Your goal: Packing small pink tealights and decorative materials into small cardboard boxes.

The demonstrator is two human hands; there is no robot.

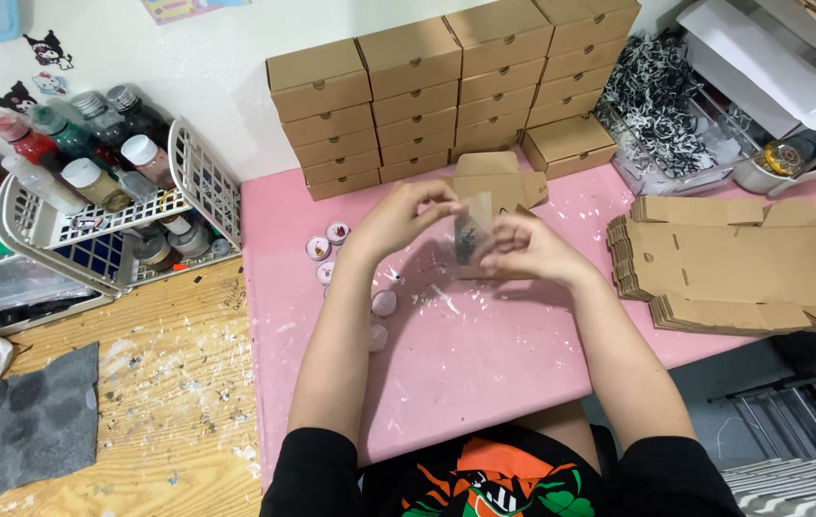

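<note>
Sleeves of a black shirt (484, 479) with an orange and green print fill the bottom edge, and both bare forearms reach forward over the pink worktop (465, 373). Left hand (400, 218) and right hand (523, 249) meet above the middle of the worktop, fingers pinched on a small clear bag (470, 228) held between them; something dark sits inside the bag, too small to make out. The bag hangs in the air, just above an unfolded flat box (499, 182) lying on the worktop.

Left of the hands, several small round jars (331, 244) with pinkish lids lie on the pink surface, some partly behind the left forearm. To the right, a stack of flat cardboard blanks (743, 263) rests near the worktop's edge.

Farther left, a wooden surface (159, 383) speckled with paint carries a white wire basket (101, 215) crowded with bottles (92, 182) of red, green and tan colour.

At the back, rows of folded brown boxes (446, 86) stand stacked against the wall, one more box (569, 146) sitting alone beside them. Behind that, a clear tray holds black and white shredded paper (661, 105).
</note>
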